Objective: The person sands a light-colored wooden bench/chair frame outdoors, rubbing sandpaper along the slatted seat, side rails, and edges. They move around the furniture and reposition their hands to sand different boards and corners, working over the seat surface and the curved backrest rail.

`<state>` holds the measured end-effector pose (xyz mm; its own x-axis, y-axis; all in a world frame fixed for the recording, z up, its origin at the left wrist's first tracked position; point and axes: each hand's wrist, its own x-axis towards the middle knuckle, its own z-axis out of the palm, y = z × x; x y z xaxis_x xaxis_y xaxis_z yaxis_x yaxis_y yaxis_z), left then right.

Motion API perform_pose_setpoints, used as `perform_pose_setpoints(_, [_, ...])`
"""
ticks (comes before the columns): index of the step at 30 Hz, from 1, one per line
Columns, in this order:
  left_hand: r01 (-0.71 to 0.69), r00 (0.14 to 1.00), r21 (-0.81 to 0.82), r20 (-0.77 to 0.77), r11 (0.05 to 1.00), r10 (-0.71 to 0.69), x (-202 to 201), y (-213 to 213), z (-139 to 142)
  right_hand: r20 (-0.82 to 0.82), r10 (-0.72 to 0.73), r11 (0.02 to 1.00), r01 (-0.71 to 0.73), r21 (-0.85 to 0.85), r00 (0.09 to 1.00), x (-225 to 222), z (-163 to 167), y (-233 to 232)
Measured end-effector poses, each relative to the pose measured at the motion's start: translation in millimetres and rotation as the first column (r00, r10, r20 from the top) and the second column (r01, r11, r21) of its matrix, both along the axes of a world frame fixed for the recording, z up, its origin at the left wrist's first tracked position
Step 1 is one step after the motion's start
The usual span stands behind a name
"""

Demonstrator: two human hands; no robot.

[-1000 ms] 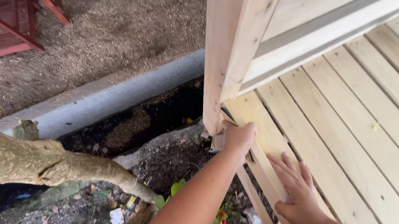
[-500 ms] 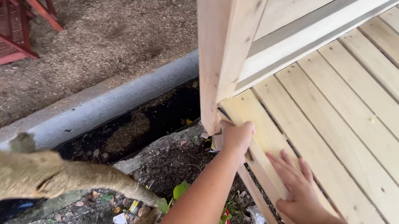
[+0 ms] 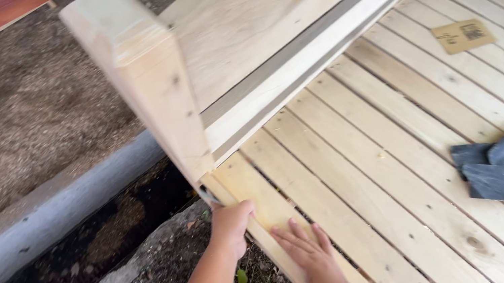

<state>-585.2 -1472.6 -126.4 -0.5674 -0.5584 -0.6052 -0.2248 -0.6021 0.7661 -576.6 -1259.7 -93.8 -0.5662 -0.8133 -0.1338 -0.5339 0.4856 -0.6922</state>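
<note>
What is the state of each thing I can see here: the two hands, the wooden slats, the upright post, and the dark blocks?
left hand: closed around the edge of the outer slat, below the post.
right hand: flat, fingers spread, pressed on the slat.
slatted wooden surface: pale, unpainted, with gaps between the slats.
upright post: leaning in the view, joined to a wide board.
dark blocks: three, lying loose and touching.
tan card: lying flat.
</note>
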Motion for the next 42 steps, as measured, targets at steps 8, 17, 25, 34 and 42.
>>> perform_pose_setpoints(8, [-0.069, 0.998, -0.113, -0.019, 0.991, 0.067, -8, 4, 16, -0.04, 0.026, 1.0, -0.026, 0.012, 0.999, -14, -43, 1])
perform_pose_setpoints(17, [-0.289, 0.957, -0.198, -0.029, 0.937, 0.289, 1, 21, 12, -0.02, -0.011, 0.994, 0.013, 0.107, 1.0, -16, -30, -7])
perform_pose_setpoints(25, [-0.304, 0.918, -0.476, 0.086, 0.825, 0.388, 32, -23, 12, -0.018, 0.021, 0.998, -0.02, 0.054, 1.0, -16, 10, -14])
perform_pose_setpoints(34, [0.162, 0.842, -0.981, 0.08, 0.108, -0.533, 47, 20, 56, -0.113, -0.023, 0.999, 0.028, 0.039, 0.993, -18, -9, -15])
perform_pose_setpoints(42, [0.191, 0.91, -0.977, 0.138, 0.099, -0.391, 19, -20, 49, 0.202, -0.246, 0.896, 0.302, -0.326, 0.948, -28, -36, 8])
